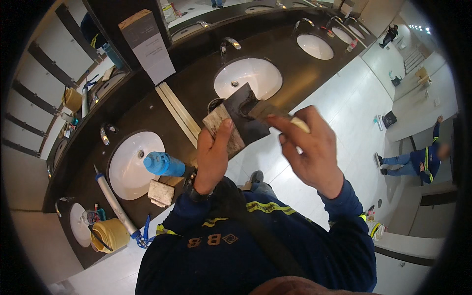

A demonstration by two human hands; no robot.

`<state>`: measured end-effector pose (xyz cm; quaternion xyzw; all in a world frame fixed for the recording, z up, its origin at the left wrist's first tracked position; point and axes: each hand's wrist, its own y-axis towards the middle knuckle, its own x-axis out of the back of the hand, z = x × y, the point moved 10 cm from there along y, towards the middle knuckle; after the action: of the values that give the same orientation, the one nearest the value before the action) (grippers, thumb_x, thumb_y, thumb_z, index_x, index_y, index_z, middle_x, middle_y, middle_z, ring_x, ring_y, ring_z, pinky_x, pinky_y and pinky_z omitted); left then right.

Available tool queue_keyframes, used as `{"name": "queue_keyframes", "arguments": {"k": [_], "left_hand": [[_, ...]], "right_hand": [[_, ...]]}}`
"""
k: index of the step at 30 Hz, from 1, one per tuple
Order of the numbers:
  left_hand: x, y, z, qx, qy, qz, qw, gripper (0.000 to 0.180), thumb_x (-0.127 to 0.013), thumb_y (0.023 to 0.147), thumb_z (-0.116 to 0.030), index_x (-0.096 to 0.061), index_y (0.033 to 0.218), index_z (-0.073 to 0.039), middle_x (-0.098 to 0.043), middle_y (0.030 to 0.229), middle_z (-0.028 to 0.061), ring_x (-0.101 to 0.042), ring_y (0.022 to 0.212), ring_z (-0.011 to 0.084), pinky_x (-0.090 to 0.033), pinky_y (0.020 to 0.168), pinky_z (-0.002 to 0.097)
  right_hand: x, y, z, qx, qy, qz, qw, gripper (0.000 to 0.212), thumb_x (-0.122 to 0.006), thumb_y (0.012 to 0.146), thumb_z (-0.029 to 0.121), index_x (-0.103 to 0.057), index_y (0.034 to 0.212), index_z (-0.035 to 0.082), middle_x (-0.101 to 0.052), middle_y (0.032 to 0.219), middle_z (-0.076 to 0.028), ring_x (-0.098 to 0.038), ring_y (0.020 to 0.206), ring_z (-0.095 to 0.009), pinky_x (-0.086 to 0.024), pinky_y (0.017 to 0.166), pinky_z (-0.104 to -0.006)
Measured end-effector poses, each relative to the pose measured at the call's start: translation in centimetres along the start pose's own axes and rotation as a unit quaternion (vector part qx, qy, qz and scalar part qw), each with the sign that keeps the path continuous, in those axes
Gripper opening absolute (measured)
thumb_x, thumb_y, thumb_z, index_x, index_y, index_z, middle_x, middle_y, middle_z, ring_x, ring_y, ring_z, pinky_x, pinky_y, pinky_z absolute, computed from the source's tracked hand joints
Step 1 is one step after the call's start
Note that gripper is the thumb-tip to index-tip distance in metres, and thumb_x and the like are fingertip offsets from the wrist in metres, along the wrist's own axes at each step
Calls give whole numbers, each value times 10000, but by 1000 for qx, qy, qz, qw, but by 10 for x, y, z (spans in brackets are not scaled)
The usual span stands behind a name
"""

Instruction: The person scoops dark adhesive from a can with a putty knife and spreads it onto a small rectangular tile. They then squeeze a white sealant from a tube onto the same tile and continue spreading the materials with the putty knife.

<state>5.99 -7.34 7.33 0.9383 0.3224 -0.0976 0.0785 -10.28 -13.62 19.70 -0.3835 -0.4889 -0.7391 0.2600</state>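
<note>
My left hand (215,158) is closed around the worn, whitish end of a flat dark plate (251,125), which is tilted above the counter. Dark smears mark the plate's face. In my right hand (313,155) is a putty knife (301,124) with a cream handle, gripped between fingers and thumb. Its blade lies over the plate's right edge; whether it touches cannot be made out. Behind the plate, a round dark-rimmed thing (215,104) is partly hidden. A blue bottle (164,164) is beside my left wrist, and a pale worn block (161,192) rests at the counter's edge.
A dark counter (290,78) holds several white basins (248,73) with taps. A tall box (147,46) stands against the mirror. Pale strips (178,114) lie across the counter. At left are a caulking gun (115,201) and a yellow bucket (109,235). Another person (425,160) stands far right.
</note>
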Motion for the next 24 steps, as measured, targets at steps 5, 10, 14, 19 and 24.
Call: {"name": "queue_keyframes", "arguments": {"k": [5, 10, 14, 19, 24], "left_hand": [[-15, -1, 8, 82, -194, 20, 977, 313, -557, 1012, -234, -557, 1236, -16, -647, 1111, 72, -647, 986, 159, -524, 888, 315], [-54, -10, 17, 169, -428, 119, 880, 353, -478, 1040, -234, -510, 1329, -35, -627, 1260, 106, -615, 1177, 231, -479, 1038, 399], [-73, -12, 16, 170, -460, 142, 860, 371, -450, 1055, -229, -468, 1376, -44, -586, 1331, 104, -569, 1236, 218, -438, 1080, 399], [-75, -14, 22, 190, -450, 162, 857, 371, -444, 1057, -220, -459, 1381, -41, -576, 1340, 116, -568, 1234, 223, -435, 1083, 400], [-66, -12, 27, 199, -442, 154, 861, 389, -440, 1055, -220, -443, 1396, -31, -570, 1347, 129, -573, 1230, 240, -447, 1074, 408]], "right_hand": [[10, -6, -34, -54, 199, -37, 978, 342, -629, 887, 115, -678, 1223, 75, -566, 950, -116, -557, 851, -216, -445, 704, -309], [-49, -30, -78, -145, 535, -121, 824, 400, -531, 1005, 250, -608, 1295, -16, -569, 1132, -97, -523, 943, -174, -423, 797, -297], [-96, -39, -80, -188, 647, -110, 731, 434, -530, 1006, 222, -543, 1355, -35, -510, 1381, -134, -480, 1292, -241, -355, 1097, -342], [-91, -37, -96, -132, 537, -56, 832, 397, -522, 977, 107, -555, 1351, -20, -518, 1375, -149, -498, 1274, -249, -374, 1077, -344], [-74, -26, -87, -74, 409, -9, 909, 407, -516, 931, 15, -586, 1331, 20, -545, 1308, -151, -531, 1219, -263, -409, 1028, -345]]}}
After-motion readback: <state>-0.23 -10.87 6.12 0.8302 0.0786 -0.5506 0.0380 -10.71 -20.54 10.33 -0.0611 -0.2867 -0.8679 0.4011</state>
